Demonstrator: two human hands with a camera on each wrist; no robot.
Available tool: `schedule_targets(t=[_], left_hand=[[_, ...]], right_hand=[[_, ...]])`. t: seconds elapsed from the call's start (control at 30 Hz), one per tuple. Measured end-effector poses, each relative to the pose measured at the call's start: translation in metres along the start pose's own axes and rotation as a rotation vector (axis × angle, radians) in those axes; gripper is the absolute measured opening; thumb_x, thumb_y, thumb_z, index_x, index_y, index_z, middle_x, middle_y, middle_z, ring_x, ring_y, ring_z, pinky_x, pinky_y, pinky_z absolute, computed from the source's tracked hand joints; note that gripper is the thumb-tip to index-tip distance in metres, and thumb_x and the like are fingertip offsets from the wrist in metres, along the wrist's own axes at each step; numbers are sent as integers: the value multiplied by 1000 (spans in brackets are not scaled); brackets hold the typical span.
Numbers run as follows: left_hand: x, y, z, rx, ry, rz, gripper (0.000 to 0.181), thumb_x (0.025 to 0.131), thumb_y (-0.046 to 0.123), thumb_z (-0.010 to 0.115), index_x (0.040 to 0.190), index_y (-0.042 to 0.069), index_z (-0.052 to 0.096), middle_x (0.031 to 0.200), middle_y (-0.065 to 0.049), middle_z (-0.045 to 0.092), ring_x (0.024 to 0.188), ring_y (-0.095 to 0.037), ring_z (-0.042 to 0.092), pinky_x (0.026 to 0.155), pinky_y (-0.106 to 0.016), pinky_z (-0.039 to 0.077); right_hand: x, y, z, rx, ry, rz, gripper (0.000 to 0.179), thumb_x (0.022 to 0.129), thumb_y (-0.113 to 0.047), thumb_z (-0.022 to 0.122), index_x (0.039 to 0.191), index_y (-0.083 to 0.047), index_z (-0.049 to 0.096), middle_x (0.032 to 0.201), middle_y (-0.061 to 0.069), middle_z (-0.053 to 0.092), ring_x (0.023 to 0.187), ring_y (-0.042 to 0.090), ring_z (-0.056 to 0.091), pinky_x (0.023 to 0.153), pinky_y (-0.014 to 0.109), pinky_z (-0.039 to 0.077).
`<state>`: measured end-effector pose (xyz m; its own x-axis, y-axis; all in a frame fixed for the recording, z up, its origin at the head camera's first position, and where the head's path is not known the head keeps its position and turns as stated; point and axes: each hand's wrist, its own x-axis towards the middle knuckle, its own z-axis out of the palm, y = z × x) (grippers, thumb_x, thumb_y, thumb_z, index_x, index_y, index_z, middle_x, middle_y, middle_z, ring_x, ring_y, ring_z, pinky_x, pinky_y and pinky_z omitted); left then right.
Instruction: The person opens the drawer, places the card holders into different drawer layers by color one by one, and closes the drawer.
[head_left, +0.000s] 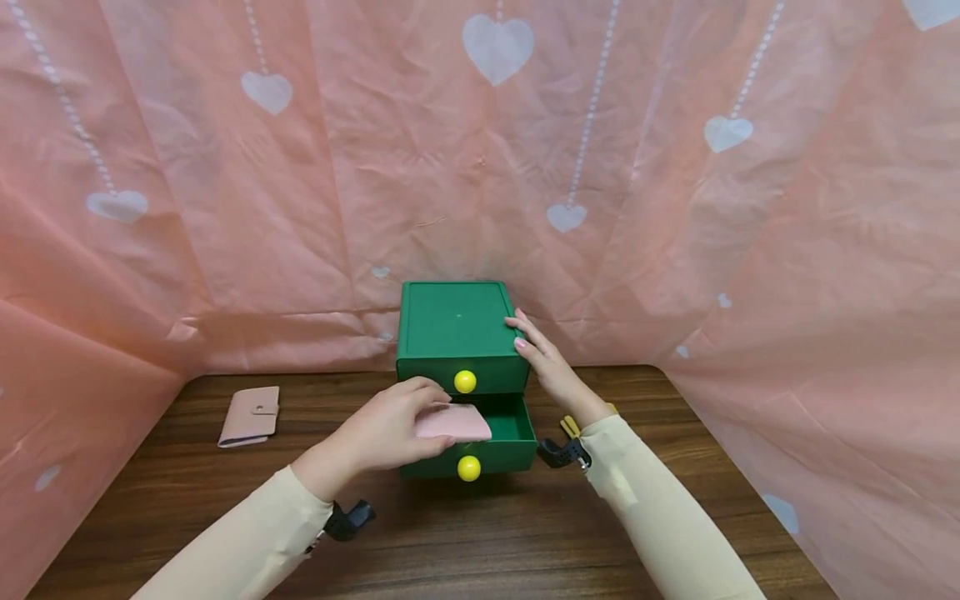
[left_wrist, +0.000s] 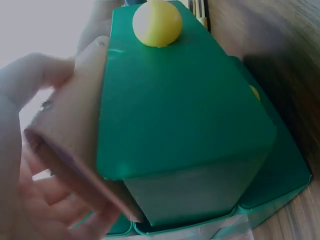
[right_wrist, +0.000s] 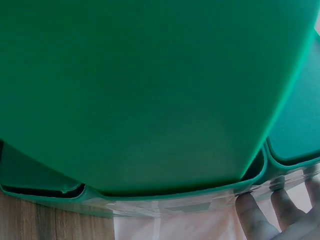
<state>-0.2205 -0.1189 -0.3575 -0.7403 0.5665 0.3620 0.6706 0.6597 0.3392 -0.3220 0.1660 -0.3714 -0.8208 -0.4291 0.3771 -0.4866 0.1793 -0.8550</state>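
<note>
A dark wood-grain table (head_left: 465, 542) carries the scene, its planks running left to right and its far corners rounded. Near its back left corner lies a second pink wallet (head_left: 250, 415), shut flat with its snap flap on top, well apart from everything else and close to the hanging cloth. A wrinkled salmon-pink backdrop (head_left: 750, 250) printed with white hearts on dotted strings closes in the table on the far side and on both flanks, its lower edge draping down onto the tabletop at the back and along the right edge.
</note>
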Motion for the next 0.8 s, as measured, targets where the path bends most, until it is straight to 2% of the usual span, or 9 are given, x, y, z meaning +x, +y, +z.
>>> schedule_targets(t=[0.1, 0.27, 0.5, 0.8], left_hand=[[0, 1, 0, 18, 39, 25, 40, 84, 35, 79, 116, 12, 70, 118, 1, 64, 105, -17, 60, 91, -36, 52], [-1, 1, -3, 56, 94, 34, 34, 84, 34, 80, 110, 15, 72, 112, 3, 66, 104, -15, 61, 91, -36, 52], [-6, -3, -3, 65, 105, 1, 31, 86, 33, 79, 110, 14, 72, 110, 4, 66, 100, -14, 63, 88, -36, 54], [-12, -9, -2, 79, 148, 46, 30, 85, 32, 80, 108, 15, 73, 108, 4, 67, 101, -15, 64, 90, -38, 53]], right_hand=[[1, 0, 0, 10, -5, -1, 47, 109, -18, 36, 153, -2, 35, 168, 13, 6, 154, 26, 2, 120, 56, 10], [0, 0, 0, -5, -6, -1, 47, 109, -19, 36, 153, -2, 36, 167, 15, 5, 154, 26, 2, 120, 56, 9], [0, -1, -1, -8, -1, 2, 47, 109, -19, 36, 153, -3, 36, 168, 13, 6, 154, 26, 3, 120, 56, 9], [-1, -3, -1, -2, -6, 10, 47, 109, -20, 36, 153, -4, 36, 168, 14, 5, 154, 26, 3, 120, 56, 10]])
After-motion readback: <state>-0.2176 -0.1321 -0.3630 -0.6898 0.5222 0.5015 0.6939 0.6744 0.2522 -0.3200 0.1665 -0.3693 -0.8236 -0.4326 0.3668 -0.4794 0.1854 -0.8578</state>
